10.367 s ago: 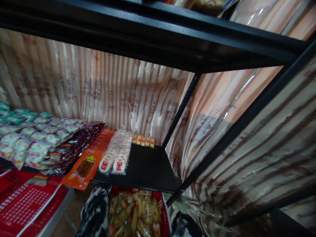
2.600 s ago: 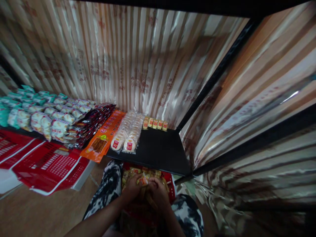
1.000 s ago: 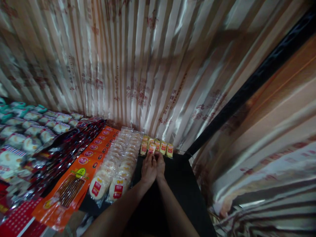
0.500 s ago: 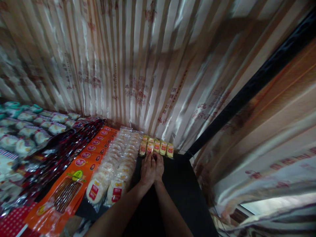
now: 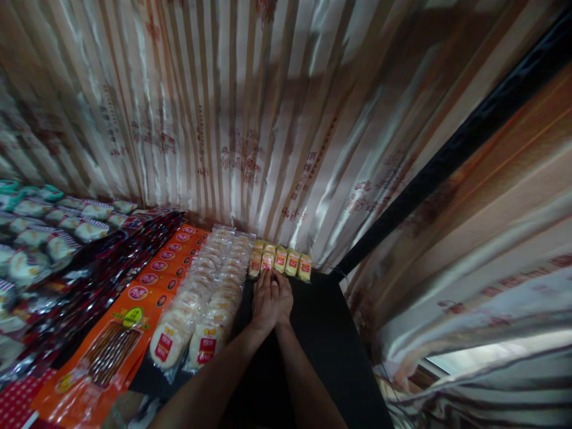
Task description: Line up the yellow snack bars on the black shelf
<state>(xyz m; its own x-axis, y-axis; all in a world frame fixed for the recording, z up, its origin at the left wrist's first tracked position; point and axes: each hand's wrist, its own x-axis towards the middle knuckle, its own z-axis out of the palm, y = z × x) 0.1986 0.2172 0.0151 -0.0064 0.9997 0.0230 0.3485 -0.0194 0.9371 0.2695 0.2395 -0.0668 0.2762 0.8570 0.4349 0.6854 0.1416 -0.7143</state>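
My left hand (image 5: 264,302) reaches forward over the black tabletop (image 5: 328,325), its fingers stretched out. Close against it lies my right hand (image 5: 285,297), the fingers of the two hands meeting and partly overlapping. Both sets of fingertips are at the front edge of a row of small yellow snack packs (image 5: 280,260) with red labels. Whether the fingertips press on the packs cannot be made out. Just left of my hands stand two rows of round white rice crackers (image 5: 206,342) in clear wrappers.
Orange snack packets (image 5: 147,295) overlap in a line further left. Beyond them are dark red shiny packets (image 5: 118,262) and white wrapped packs (image 5: 60,244). A pleated printed curtain (image 5: 250,119) hangs behind the table. A dark pole (image 5: 415,185) slants up at the right.
The view has shifted slightly, so everything sits a little further left. My hands have come closer together, with the fingers now overlapping in front of the yellow packs.
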